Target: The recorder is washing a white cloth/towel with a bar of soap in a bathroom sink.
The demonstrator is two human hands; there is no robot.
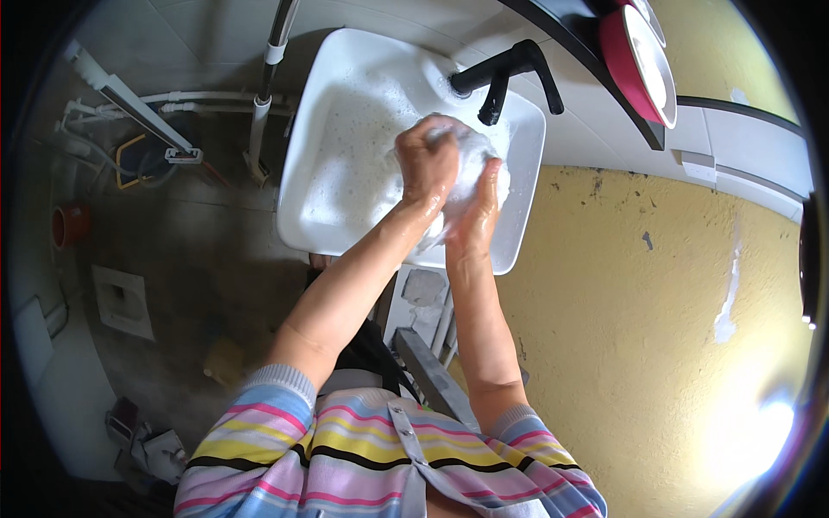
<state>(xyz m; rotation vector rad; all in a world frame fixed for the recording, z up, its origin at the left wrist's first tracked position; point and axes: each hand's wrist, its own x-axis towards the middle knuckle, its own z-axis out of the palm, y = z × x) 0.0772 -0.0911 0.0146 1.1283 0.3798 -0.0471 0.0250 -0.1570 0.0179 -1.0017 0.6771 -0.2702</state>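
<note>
A white cloth (471, 157), wet and covered in suds, is bunched up between my hands over the right part of a white washbasin (298, 186). My left hand (427, 166) is closed on it from the left, knuckles up and fingers curled. Along the cloth's right side, my right hand (477, 211) grips it with the thumb upward; foam and cloth hide most of its fingers. Soapy water with bubbles lies in the basin. Just beyond my hands, a black faucet (499, 73) stands at the basin's back rim.
A black shelf (579, 65) holds a pink-and-white bowl (637, 67) at upper right. A yellow wall (622, 259) rises close on the right. White pipes (216, 102) and a red bucket (71, 224) are on the left, near a squat toilet (123, 302) in the floor.
</note>
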